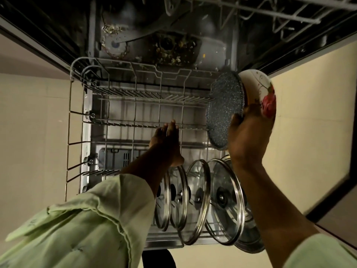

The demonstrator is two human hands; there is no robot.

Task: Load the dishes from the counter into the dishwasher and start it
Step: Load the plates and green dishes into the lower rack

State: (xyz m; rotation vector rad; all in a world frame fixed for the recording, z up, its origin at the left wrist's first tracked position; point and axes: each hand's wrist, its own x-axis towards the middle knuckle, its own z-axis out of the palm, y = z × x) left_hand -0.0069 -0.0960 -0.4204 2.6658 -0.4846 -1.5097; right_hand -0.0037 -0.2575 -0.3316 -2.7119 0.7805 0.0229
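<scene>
From where I stand, the lower rack (77, 113) is pulled right out over the open door. Its left side shows only bare wire, and behind it the tub floor (173, 45) is littered with food scraps. Toward the middle, the left hand (166, 144) reaches out of a pale green sleeve (87, 219) with its fingers straight, their tips resting on a row of tines and holding nothing. I'd guess it is steadying the rack or feeling for a slot. Just right of it, at the near end of the rack, several glass lids (224, 198) already stand on edge, so part of the load is in. Further right, the right hand (245, 136) is wrapped around two pieces at once, a speckled grey plate (224, 105) and a floral dish (264, 93) pressed back to back. They are held upright above the rack's right side and not yet set between the tines. The upper rack (270, 10) at the far right looks unloaded in the part I can see. The counter is out of sight, so I can't tell how much remains there. These two pieces still need seating, and closing the door and starting the machine are still to come.
</scene>
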